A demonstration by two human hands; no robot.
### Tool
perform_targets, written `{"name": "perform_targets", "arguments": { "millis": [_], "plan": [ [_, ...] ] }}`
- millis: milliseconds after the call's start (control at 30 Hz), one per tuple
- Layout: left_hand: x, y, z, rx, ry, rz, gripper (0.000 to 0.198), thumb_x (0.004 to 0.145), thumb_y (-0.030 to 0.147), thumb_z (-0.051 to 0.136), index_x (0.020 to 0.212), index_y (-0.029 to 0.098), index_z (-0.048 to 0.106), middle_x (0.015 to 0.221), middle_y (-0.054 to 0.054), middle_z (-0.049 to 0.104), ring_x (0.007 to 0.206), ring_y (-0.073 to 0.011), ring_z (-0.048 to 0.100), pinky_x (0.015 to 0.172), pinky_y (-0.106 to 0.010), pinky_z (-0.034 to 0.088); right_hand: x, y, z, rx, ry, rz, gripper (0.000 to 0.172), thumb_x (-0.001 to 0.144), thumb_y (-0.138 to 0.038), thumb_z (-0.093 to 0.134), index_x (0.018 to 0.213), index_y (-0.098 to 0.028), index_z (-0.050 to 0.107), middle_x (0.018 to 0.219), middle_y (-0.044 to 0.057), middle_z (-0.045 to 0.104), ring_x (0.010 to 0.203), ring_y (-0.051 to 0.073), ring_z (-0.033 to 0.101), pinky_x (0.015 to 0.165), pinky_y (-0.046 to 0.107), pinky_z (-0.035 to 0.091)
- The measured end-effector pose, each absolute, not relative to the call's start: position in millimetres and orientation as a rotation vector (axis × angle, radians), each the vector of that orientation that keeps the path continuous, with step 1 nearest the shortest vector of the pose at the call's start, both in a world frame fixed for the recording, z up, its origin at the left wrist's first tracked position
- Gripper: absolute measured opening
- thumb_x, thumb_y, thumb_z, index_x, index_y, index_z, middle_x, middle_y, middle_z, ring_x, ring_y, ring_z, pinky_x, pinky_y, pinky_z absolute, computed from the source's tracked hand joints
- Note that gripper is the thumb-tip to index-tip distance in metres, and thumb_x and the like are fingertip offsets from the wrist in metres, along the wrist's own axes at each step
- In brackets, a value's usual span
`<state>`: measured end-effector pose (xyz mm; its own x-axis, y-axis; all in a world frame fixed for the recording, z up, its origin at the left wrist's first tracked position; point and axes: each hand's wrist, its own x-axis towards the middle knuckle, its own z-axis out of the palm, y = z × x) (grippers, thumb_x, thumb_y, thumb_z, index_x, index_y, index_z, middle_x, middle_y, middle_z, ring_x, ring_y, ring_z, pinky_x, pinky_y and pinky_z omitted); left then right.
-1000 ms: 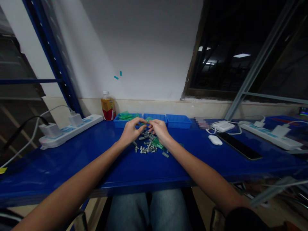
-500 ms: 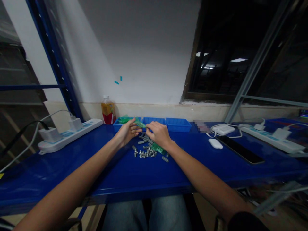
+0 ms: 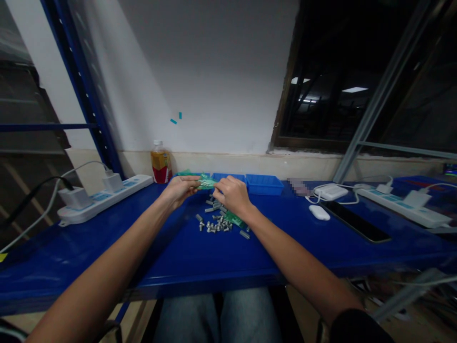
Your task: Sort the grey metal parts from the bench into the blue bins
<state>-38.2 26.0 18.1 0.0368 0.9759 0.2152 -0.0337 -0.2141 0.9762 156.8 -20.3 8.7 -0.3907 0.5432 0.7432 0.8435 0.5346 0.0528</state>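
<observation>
Between my two hands a small green plastic bag [image 3: 207,183] is stretched, with metal pieces showing inside it. My left hand [image 3: 179,191] pinches the bag's left end. The fingertips of my right hand [image 3: 232,194] are closed on its right end. Below them on the blue table lie a heap of short silver screws [image 3: 218,225] and several longer metal standoffs [image 3: 214,206]. Another green bag [image 3: 234,219] lies partly under my right wrist. One standoff [image 3: 244,234] rests apart, to the right of the heap.
Blue bins [image 3: 264,185] line the back; the left one holds green bags [image 3: 185,173]. A drink bottle [image 3: 160,162] stands behind. Power strips [image 3: 107,197] lie at both sides. A phone [image 3: 357,221], a white case [image 3: 319,213] and a white charger [image 3: 330,192] are on the right.
My left hand has turned and closed its fingers on the bag's left end. The bag now lies level between both hands, its metal contents visible. My right hand has barely moved.
</observation>
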Motion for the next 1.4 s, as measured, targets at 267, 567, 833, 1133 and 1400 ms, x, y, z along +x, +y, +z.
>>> {"name": "perform_targets", "arguments": {
  "millis": [267, 567, 833, 1133, 1400],
  "plan": [
    [-65, 32, 17, 1.659, 1.194, 1.848, 0.025, 0.077, 0.023, 0.058, 0.101, 0.016, 0.059, 0.089, -0.008, 0.067, 0.086, -0.0237, 0.064, 0.078, -0.039, 0.051, 166, -14, 9, -1.172, -1.606, 0.115, 0.022, 0.082, -0.029, 0.05, 0.077, -0.017, 0.067, 0.069, 0.002, 0.064, 0.065, 0.015, 0.057, 0.065, 0.026, 0.041],
    [-2, -10, -3, 2.647, 0.758, 1.44, 0.022, 0.086, 0.019, 0.045, 0.094, 0.019, 0.066, 0.108, -0.007, 0.067, 0.103, -0.0208, 0.059, 0.092, -0.037, 0.043, 141, -14, 3, -1.1, -1.258, 0.948, 0.027, 0.084, -0.035, 0.049, 0.081, -0.013, 0.064, 0.063, 0.002, 0.063, 0.052, 0.012, 0.056, 0.046, 0.02, 0.039],
    [-4, 1, -3, 1.622, 0.92, 1.285, 0.04, 0.082, 0.051, 0.048, 0.079, 0.014, 0.061, 0.071, -0.006, 0.063, 0.069, -0.0175, 0.061, 0.064, -0.029, 0.048, 158, -17, -6, -1.104, -1.965, -0.107, 0.041, 0.082, -0.009, 0.042, 0.114, -0.024, 0.063, 0.107, 0.006, 0.061, 0.098, 0.019, 0.057, 0.086, 0.03, 0.045],
    [-31, 29, 9, 1.656, 1.17, 1.437, 0.025, 0.068, 0.029, 0.063, 0.088, 0.013, 0.058, 0.068, -0.002, 0.06, 0.055, -0.0128, 0.056, 0.053, -0.024, 0.044, 163, -15, 2, -1.046, -1.894, -0.171, 0.043, 0.081, -0.009, 0.039, 0.118, -0.017, 0.059, 0.11, 0.008, 0.056, 0.1, 0.018, 0.054, 0.091, 0.029, 0.043],
    [-33, 64, 57, 2.263, 1.776, 1.292, 0.042, 0.069, 0.021, 0.061, 0.111, 0.017, 0.059, 0.083, -0.008, 0.068, 0.08, -0.0252, 0.063, 0.078, -0.033, 0.046, 173, -14, 7, -1.133, -1.773, -0.132, 0.03, 0.083, -0.019, 0.045, 0.106, -0.019, 0.064, 0.103, 0.008, 0.052, 0.09, 0.018, 0.055, 0.086, 0.03, 0.044]
  ]
}}
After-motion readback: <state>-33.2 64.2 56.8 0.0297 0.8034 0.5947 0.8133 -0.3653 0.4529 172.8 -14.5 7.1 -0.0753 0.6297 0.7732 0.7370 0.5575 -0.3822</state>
